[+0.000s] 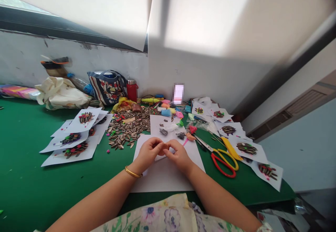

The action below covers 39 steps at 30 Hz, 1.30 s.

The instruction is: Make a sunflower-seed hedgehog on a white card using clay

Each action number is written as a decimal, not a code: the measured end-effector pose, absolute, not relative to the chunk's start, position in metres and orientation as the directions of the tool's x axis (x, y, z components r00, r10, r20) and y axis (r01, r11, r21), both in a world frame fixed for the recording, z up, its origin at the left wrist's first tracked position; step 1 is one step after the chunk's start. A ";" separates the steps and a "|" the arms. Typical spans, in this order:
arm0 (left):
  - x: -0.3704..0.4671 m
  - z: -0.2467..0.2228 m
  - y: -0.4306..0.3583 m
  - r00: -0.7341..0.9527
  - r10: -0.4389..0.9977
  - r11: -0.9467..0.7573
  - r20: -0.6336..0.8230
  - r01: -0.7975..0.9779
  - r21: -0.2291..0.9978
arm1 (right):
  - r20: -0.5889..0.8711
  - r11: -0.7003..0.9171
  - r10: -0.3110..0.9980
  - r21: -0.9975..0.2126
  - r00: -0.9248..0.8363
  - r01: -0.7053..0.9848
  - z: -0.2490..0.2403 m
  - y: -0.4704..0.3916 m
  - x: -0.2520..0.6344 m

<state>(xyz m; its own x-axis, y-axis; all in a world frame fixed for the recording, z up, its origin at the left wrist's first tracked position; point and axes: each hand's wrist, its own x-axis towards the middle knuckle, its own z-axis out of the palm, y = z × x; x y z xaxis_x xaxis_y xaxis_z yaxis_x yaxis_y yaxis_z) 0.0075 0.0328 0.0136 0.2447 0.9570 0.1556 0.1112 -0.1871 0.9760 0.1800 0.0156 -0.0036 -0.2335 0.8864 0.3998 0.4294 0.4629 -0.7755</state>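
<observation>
A small flat piece of brown clay (164, 149) is held up over a white sheet (168, 181) at the middle of the near edge of a green table (26, 134). The person's left hand (147, 152) and right hand (181, 157) meet around it, thumbs and fingertips nearly closed, pinching it from either side; the other fingers are curled and partly hidden. It looks light and soft, likely to dent or stretch under pressure, perhaps a little tacky; a gentle hold by opposite rims should suit it best.

Beyond the sheet lie grey lumps (163, 132) on a second sheet, with sunflower seeds (139, 123) heaped to the left. Scissors (211, 149) lie open to the right. Seed-covered cards (85, 118) overlap toward the table's left; more cards (246, 148) line its right edge. A red bottle (132, 90) stands along the far edge, by the wall.
</observation>
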 end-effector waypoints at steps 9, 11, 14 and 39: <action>0.006 0.012 0.034 0.245 0.953 -0.215 0.180 0.122 0.969 | 0.401 0.452 0.892 -0.774 -0.208 0.445 -0.003 0.017 0.180; 0.006 0.011 0.035 0.260 0.948 -0.226 0.182 0.153 0.962 | 0.402 0.462 0.887 -0.760 -0.229 0.457 -0.002 0.016 0.179; 0.007 0.013 0.034 0.289 0.951 -0.146 0.112 0.102 0.984 | 0.399 0.460 0.888 -0.778 -0.230 0.427 -0.002 0.015 0.179; 0.005 0.014 0.034 0.275 0.961 -0.038 0.039 -0.010 0.999 | 0.375 0.392 0.920 -0.864 -0.113 0.317 -0.011 0.019 0.185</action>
